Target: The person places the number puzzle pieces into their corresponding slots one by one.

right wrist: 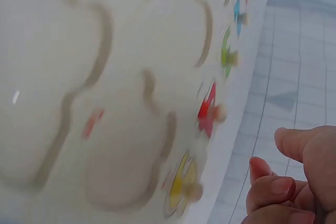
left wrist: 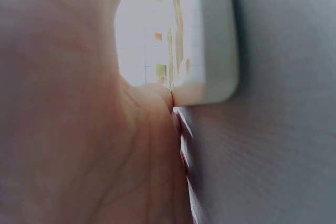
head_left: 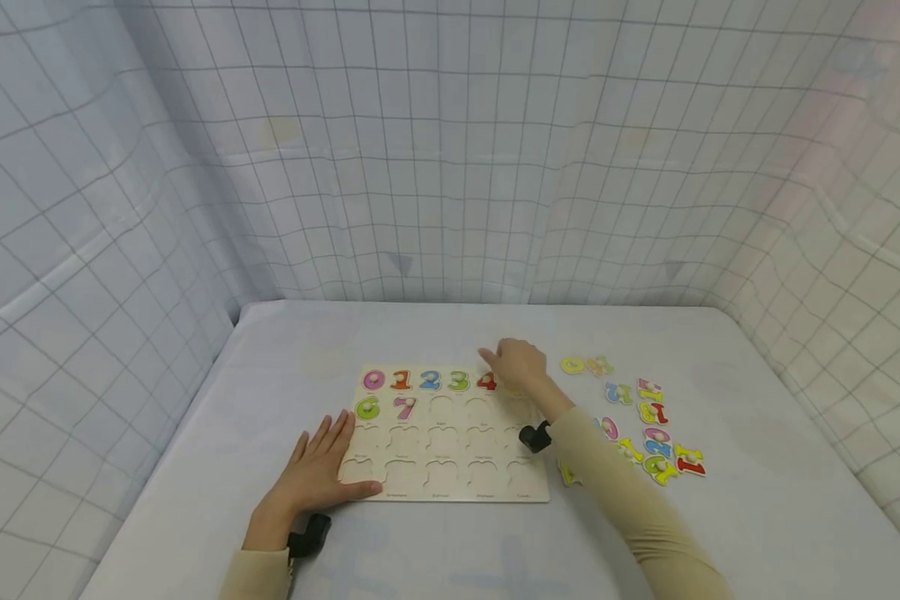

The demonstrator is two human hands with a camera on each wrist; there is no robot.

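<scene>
A wooden number puzzle board (head_left: pixel 453 492) lies on the table. In its top row sit a pink 0 (head_left: pixel 373 380), a red 1, a blue 2, a green 3 and a red 4 (head_left: pixel 487 381); a green 6 and a pink 7 (head_left: pixel 404 408) are below. My left hand (head_left: pixel 311 471) rests at the board's left edge, fingers spread, thumb over the lower corner. Above the top right part hovers my right hand (head_left: pixel 520 365), fingers loosely curled, holding nothing. Beside it in the right wrist view, a yellow piece (right wrist: pixel 181 187) with a wooden knob sits in the board, hidden by the hand in the head view.
Several loose number pieces lie right of the board, among them a yellow-and-red one (head_left: pixel 690 459) and a yellow one (head_left: pixel 572 365). One piece (head_left: pixel 567 475) is partly covered by the right forearm. Gridded white cloth (head_left: pixel 450 167) walls the table on three sides.
</scene>
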